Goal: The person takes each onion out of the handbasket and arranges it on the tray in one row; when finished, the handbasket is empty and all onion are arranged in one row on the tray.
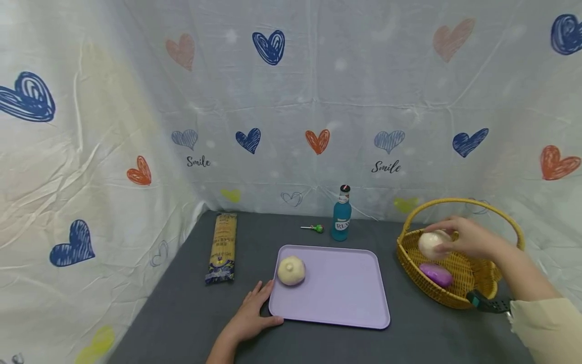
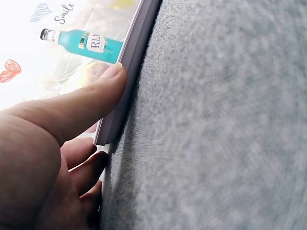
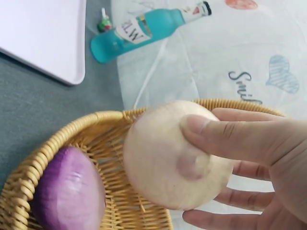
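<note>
My right hand [image 1: 461,237] holds a pale, round, bun-like thing with a small nub [image 3: 175,155], thumb on one face and fingers behind it. It is held over a yellow wicker basket [image 1: 411,270], above a glossy purple rounded thing [image 3: 69,189] lying inside. My left hand [image 1: 250,316] is at the near left corner of a lilac tray [image 1: 336,285]. Its thumb touches the tray's front edge, and its other fingers lie along the left side. A second pale round thing with a nub [image 1: 291,270] sits on the tray's left part.
Behind the tray stand a blue bottle [image 1: 341,217] and, lying flat, a green lollipop [image 1: 317,228]. A long yellow packet [image 1: 222,247] lies at the left on the dark grey table [image 1: 182,308]. The basket's handle [image 1: 459,201] arches up near my right arm. A heart-printed cloth [image 1: 291,101] hangs behind.
</note>
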